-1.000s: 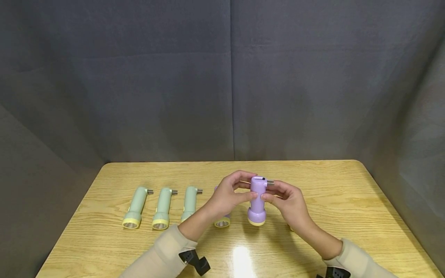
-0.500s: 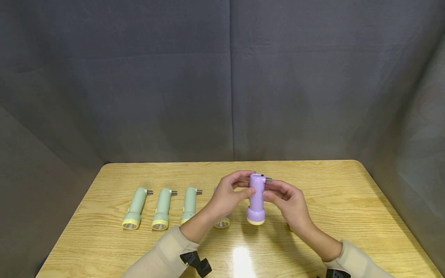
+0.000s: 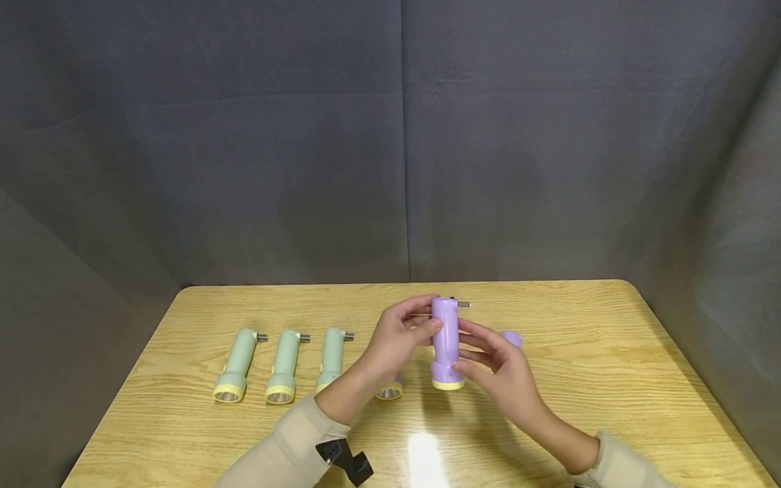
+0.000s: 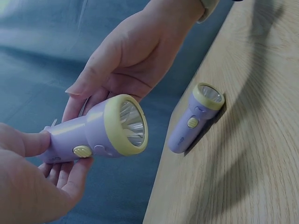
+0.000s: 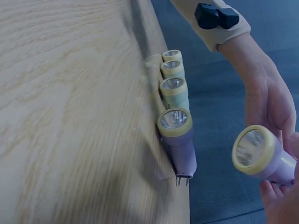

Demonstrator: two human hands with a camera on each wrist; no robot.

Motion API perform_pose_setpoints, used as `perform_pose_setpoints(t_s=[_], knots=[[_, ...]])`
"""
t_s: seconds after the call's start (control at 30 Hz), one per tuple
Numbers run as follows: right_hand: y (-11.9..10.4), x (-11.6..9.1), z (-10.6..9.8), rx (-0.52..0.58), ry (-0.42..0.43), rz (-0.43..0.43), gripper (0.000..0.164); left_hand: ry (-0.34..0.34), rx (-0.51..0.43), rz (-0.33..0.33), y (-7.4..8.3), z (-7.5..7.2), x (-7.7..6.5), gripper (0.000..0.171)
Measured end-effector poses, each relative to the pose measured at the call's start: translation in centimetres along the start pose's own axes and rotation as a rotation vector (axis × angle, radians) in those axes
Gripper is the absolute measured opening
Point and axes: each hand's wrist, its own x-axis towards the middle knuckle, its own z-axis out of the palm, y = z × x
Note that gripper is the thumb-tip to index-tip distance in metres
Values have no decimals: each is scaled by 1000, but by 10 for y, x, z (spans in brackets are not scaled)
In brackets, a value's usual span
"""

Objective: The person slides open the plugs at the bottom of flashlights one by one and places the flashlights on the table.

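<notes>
A purple flashlight (image 3: pixel 446 342) with a yellow rim is held up over the table, lens end down, its metal plug prongs (image 3: pixel 464 304) sticking out to the right at the top. My left hand (image 3: pixel 392 342) pinches its tail end between thumb and fingers. Beside the lens end is my right hand (image 3: pixel 508 379), fingers extended behind the body; in the left wrist view its thumb stands apart from the casing. That view also shows the yellow switch (image 4: pixel 82 151) and the lens (image 4: pixel 132 125). A second purple flashlight (image 3: pixel 389 390) lies partly hidden behind my left forearm.
Three green flashlights, left (image 3: pixel 241 359), middle (image 3: pixel 287 359) and right (image 3: pixel 333 352), lie in a row on the wooden table (image 3: pixel 183 434). Another purple one (image 3: pixel 512 337) lies mostly hidden behind my right hand. Dark curtains (image 3: pixel 305 169) surround the table.
My right hand has slid down from near the prongs to the lens end. The flashlight has shifted slightly left and up, turning a little. The purple flashlight at right has come partly into sight.
</notes>
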Motion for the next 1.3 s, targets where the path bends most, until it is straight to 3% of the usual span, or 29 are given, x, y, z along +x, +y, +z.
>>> perform_pose_setpoints(t_s=[0.43, 0.97, 1.13, 1.3], knots=[[1, -11, 4, -144, -162, -104, 95, 41, -20, -28, -2, -2, 2, 42], [6, -14, 5, -124, -142, -142, 85, 102, -56, -50, -6, 2, 3, 39], [6, -14, 4, -91, -137, -142, 82, 116, -61, -24, -9, 3, 2, 39], [5, -14, 3, -100, -112, -88, 80, 122, -19, 29, -14, 6, -1, 41]])
